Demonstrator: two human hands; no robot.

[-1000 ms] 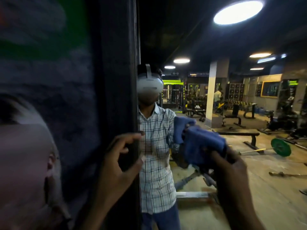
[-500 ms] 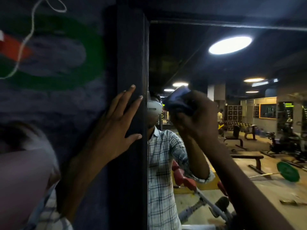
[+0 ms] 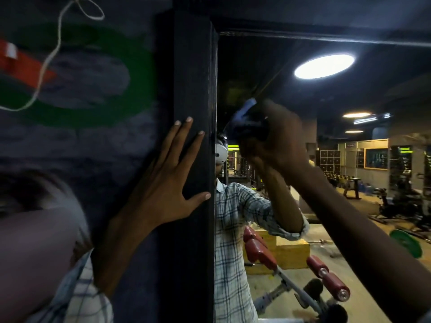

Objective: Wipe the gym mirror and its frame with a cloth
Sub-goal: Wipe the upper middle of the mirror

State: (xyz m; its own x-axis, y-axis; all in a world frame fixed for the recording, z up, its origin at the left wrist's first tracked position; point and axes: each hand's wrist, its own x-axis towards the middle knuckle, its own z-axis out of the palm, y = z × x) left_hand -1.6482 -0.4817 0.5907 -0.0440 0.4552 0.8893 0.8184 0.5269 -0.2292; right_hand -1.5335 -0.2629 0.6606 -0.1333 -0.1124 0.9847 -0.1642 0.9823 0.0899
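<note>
Whereas a second ago the cloth (image 3: pixel 244 114) sat at chest height of the reflected shirt, it now lies high on the mirror (image 3: pixel 268 66), near the upper left corner and just beside the frame's left post (image 3: pixel 193 66).

- Right hand (image 3: pixel 279 141): fingers curled round the blue cloth, bunching it toward the glass. The contact patch is hidden behind the hand, so pressure cannot be confirmed.
- Left hand (image 3: pixel 168 183): fingers straight and spread, palm flat on the left post, holding nothing. A second ago it was curled at the post's inner edge; for the last half second it has stayed planted, apparently as a brace.
- Cloth, attitude: a wad, mostly covered. The exposed blue end points up and slightly right toward the top rail (image 3: pixel 326 39). Its long axis is a steep diagonal, lower left to upper right.
- Frame: left post upright, top rail running across; they meet above the cloth.
- Reading: the stroke is climbing the glass's left edge. The corner, the pane to the right and both frame members probably remain to be wiped.
- Also present: painted wall (image 3: pixel 93 78) with a white cord (image 3: pixel 49 61), left of the post.
</note>
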